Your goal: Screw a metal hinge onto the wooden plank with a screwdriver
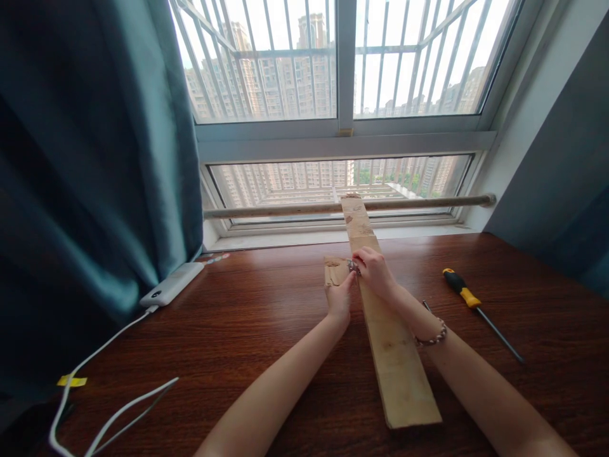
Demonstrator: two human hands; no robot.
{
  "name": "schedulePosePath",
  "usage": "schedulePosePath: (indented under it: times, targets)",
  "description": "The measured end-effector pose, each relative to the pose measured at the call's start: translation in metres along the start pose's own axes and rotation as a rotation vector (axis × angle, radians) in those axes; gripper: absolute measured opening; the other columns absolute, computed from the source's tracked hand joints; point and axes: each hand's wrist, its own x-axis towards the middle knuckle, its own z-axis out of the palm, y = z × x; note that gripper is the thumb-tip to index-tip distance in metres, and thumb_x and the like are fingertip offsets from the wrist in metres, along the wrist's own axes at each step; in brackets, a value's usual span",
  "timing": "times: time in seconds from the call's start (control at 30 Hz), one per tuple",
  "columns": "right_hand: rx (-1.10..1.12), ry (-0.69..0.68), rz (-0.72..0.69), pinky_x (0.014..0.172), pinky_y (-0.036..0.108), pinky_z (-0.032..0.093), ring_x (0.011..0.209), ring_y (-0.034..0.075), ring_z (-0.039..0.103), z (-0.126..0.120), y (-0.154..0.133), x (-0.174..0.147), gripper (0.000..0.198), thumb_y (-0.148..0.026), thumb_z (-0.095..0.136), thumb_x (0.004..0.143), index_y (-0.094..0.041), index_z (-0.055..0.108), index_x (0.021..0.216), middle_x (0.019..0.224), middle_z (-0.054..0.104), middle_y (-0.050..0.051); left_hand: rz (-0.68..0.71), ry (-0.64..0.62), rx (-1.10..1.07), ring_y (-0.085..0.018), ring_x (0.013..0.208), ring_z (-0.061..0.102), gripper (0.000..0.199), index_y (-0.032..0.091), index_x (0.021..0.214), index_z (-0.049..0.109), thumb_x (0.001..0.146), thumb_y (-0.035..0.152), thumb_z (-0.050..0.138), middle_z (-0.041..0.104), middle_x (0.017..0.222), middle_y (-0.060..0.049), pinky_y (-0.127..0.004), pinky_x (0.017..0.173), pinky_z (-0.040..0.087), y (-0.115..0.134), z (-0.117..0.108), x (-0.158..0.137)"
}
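A long, pale wooden board (397, 362) lies lengthwise on the dark table, its far end near the window rail. Against its left side sits a short wooden piece (334, 269) with a worn surface. My left hand (339, 297) is closed on that short piece from the near side, thumb against a small shiny metal piece (353, 266) where the two woods meet. Over the long board, my right hand (375, 270) pinches at the same metal piece, its fingertips together. The hands almost touch, and the fingers partly hide the metal, so its exact kind is unclear.
A yellow-and-black screwdriver (469, 298) lies at the right. Beside my right forearm a small metal rod-like thing (427, 306) shows. At left are a white power bank (172, 284) and its white cable (108, 339). A metal rail (285, 210) crosses before the window; a curtain (157, 158) hangs left.
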Motion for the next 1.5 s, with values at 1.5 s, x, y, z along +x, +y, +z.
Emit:
schedulePosePath:
  times: [1.5]
  targets:
    - [-0.029, 0.018, -0.004, 0.067, 0.023, 0.039, 0.072, 0.015, 0.054, 0.006, -0.006, -0.004, 0.020, -0.016, 0.046, 0.084, -0.017, 0.066, 0.083, 0.078, 0.059, 0.005, -0.032, -0.120, -0.077, -0.023, 0.098, 0.061, 0.044, 0.014, 0.096, 0.066, 0.053, 0.016, 0.077, 0.068, 0.099, -0.010, -0.034, 0.085, 0.047, 0.002, 0.001, 0.007]
